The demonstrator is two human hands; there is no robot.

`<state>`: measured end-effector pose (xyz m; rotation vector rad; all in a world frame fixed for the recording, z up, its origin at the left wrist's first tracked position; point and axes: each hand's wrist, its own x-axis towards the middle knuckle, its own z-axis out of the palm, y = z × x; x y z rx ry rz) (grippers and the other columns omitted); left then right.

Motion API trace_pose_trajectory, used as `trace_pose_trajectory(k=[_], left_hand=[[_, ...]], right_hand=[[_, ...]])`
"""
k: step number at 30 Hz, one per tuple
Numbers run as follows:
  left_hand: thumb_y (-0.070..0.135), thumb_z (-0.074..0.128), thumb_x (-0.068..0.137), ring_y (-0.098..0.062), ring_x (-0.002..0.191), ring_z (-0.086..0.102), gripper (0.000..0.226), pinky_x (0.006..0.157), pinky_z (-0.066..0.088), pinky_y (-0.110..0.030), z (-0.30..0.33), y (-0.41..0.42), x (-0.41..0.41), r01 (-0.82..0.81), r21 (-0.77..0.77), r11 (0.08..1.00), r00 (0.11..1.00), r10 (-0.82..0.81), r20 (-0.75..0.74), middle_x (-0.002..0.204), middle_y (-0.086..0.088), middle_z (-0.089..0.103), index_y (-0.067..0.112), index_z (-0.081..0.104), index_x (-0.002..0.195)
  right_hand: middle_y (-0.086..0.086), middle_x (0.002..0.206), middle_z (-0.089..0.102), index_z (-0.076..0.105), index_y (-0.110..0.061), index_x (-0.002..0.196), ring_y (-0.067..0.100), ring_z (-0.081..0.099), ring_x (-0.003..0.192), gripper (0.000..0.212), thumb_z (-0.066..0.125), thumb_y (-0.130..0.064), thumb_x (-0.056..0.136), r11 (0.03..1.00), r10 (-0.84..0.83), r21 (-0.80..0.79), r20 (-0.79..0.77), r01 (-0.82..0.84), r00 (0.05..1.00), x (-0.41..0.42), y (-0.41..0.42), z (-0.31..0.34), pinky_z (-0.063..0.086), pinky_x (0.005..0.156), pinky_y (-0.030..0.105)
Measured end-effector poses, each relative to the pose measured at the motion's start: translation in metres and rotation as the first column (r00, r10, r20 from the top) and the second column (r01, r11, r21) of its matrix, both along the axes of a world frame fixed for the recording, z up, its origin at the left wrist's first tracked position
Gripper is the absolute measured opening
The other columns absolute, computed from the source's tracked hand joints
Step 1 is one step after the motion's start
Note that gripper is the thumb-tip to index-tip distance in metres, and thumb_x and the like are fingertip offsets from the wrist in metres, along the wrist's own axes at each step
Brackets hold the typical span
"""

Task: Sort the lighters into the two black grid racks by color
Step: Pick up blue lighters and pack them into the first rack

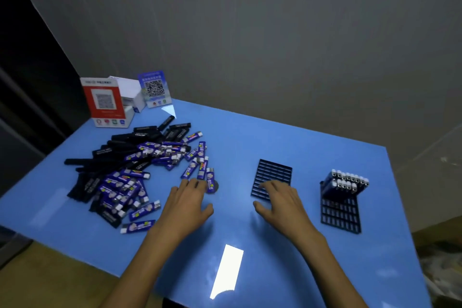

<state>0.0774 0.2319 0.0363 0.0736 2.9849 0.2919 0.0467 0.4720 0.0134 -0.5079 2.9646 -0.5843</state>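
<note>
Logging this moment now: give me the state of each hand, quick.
Left hand: open, fingers spread, fingertips at the blue lighters, gripping nothing.
Right hand: open, fingers resting on the middle rack.

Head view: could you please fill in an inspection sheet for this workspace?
Surface: blue table, glare patch near front edge.
Job's things: mixed pile of blue and black lighters at left; middle rack holds none; right rack holds blue lighters in its far rows.
Clutter: red QR sign, blue QR sign, white boxes at far left corner.
Grippers: left hand open, fingers at pile's edge; right hand open, over middle rack.
Cables: nothing seen.
Surroundings: grey wall.
</note>
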Motion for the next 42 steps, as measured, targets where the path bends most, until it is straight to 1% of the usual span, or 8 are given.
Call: trace_pose_trajectory(k=[9,17,24,26,28,33,36,42], left_hand=[[0.045,0.052,0.091,-0.022,0.127,0.038,0.054,0.103,0.034,-0.036,0.001,-0.126,-0.025,0.103,0.006,0.995,0.995,-0.103,0.011,0.134,-0.001,0.044,0.019,0.041,0.136],[0.046,0.052,0.091,-0.023,0.123,0.038,0.052,0.099,0.037,-0.036,-0.002,-0.161,-0.052,0.141,-0.018,0.99,0.99,-0.14,0.017,0.131,-0.002,0.043,0.019,0.042,0.133],[0.045,0.058,0.086,-0.023,0.127,0.033,0.064,0.103,0.036,-0.037,-0.012,-0.186,-0.072,0.113,-0.027,0.993,0.993,-0.113,0.012,0.138,-0.001,0.038,0.017,0.035,0.139],[0.044,0.06,0.083,-0.023,0.13,0.028,0.066,0.104,0.032,-0.036,-0.017,-0.197,-0.081,0.115,-0.006,0.993,0.993,-0.115,-0.009,0.14,-0.001,0.035,0.018,0.035,0.138],[0.045,0.062,0.082,-0.023,0.138,0.02,0.074,0.109,0.026,-0.038,-0.025,-0.211,-0.093,0.124,0.009,0.992,0.992,-0.124,-0.027,0.147,-0.003,0.028,0.018,0.03,0.143],[0.058,0.061,0.083,-0.022,0.149,-0.012,0.1,0.121,-0.001,-0.044,-0.055,-0.243,-0.125,0.197,-0.006,0.98,0.98,-0.196,0.04,0.162,-0.002,-0.006,0.019,0.003,0.155],[0.06,0.054,0.086,-0.02,0.145,-0.026,0.102,0.12,-0.009,-0.046,-0.071,-0.246,-0.14,0.31,-0.012,0.951,0.949,-0.308,0.059,0.16,-0.004,-0.02,0.018,-0.009,0.154],[0.068,0.039,0.084,-0.025,0.146,-0.021,0.099,0.117,-0.005,-0.054,-0.092,-0.229,-0.16,0.459,-0.082,0.885,0.889,-0.457,0.037,0.161,-0.011,-0.012,0.018,-0.016,0.151]], right_hand=[[-0.005,0.132,0.052,0.051,-0.022,0.133,0.018,0.046,0.122,0.046,0.054,-0.045,0.093,0.998,-0.062,0.011,0.018,0.061,0.998,-0.006,-0.124,0.006,0.026,0.102,0.028],[-0.004,0.128,0.054,0.052,-0.022,0.13,0.018,0.048,0.118,0.046,0.054,-0.05,0.093,0.994,-0.106,0.027,0.061,0.104,0.993,-0.022,-0.153,0.005,0.031,0.1,0.03],[-0.003,0.125,0.056,0.053,-0.022,0.129,0.02,0.05,0.112,0.046,0.05,-0.045,0.09,0.996,-0.083,0.004,0.119,0.084,0.989,-0.036,-0.176,-0.007,0.029,0.093,0.026],[-0.003,0.123,0.057,0.054,-0.021,0.129,0.02,0.051,0.11,0.054,0.042,-0.049,0.084,0.996,-0.084,-0.003,0.131,0.085,0.988,-0.042,-0.184,-0.008,0.028,0.091,0.025],[-0.001,0.122,0.058,0.055,-0.019,0.129,0.021,0.052,0.11,0.051,0.047,-0.046,0.087,0.994,-0.103,-0.018,0.134,0.106,0.986,-0.049,-0.191,-0.008,0.03,0.092,0.026],[0.001,0.118,0.059,0.055,-0.018,0.129,0.021,0.053,0.107,0.041,0.06,-0.033,0.091,0.98,-0.186,-0.046,0.126,0.193,0.974,-0.057,-0.214,-0.014,0.032,0.092,0.027],[-0.001,0.114,0.06,0.056,-0.019,0.126,0.022,0.054,0.104,0.039,0.062,-0.032,0.09,0.966,-0.246,-0.044,0.127,0.253,0.961,-0.057,-0.226,-0.016,0.03,0.087,0.024],[-0.001,0.111,0.062,0.059,-0.019,0.122,0.022,0.056,0.101,0.036,0.064,-0.03,0.088,0.936,-0.343,-0.038,0.125,0.35,0.931,-0.054,-0.23,-0.02,0.031,0.086,0.024]])
